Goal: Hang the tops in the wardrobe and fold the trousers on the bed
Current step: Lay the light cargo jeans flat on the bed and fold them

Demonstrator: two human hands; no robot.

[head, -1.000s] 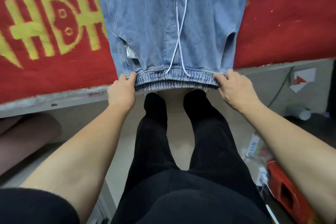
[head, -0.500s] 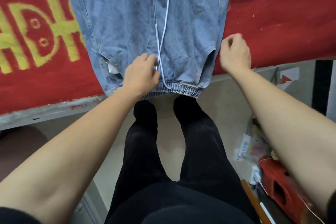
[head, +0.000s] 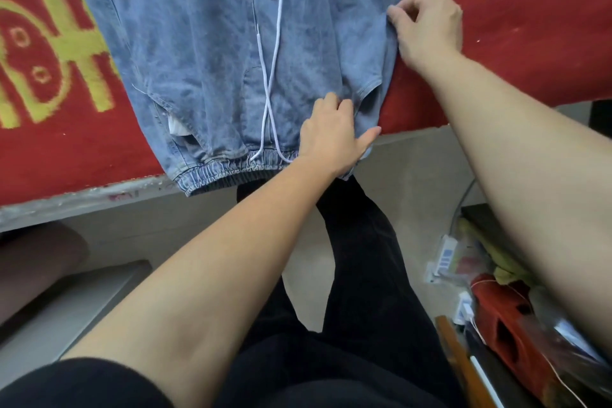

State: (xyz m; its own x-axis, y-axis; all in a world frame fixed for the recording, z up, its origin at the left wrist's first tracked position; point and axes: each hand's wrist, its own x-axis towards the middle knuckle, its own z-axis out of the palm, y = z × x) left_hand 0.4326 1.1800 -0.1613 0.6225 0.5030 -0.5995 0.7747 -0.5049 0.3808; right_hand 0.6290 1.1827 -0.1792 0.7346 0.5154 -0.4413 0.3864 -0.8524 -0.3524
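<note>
Nearest the camera, the person's legs in black trousers (head: 361, 275) stand on the pale floor (head: 407, 182). A heap of red and yellow clutter (head: 496, 315) lies on the floor to the right. Beyond the legs runs the grey edge of the bed (head: 82, 202), covered by a red blanket with a yellow pattern (head: 49, 76). The light blue denim trousers (head: 198, 43) lie spread flat on this blanket. Their gathered elastic waistband (head: 225, 175) hangs just over the bed edge, towards the person. The left hand (head: 331, 136) rests on the denim just above the waistband, beside the right pocket opening. Its thumb is stretched sideways and its fingers bend into the cloth with the tips hidden, so I cannot tell whether it grips or only presses. A white drawstring (head: 275, 76) crosses itself just left of that hand and runs up the middle. Farther up, the right hand (head: 427, 23) has its fingers curled and pinches the trousers' right side seam.
</note>
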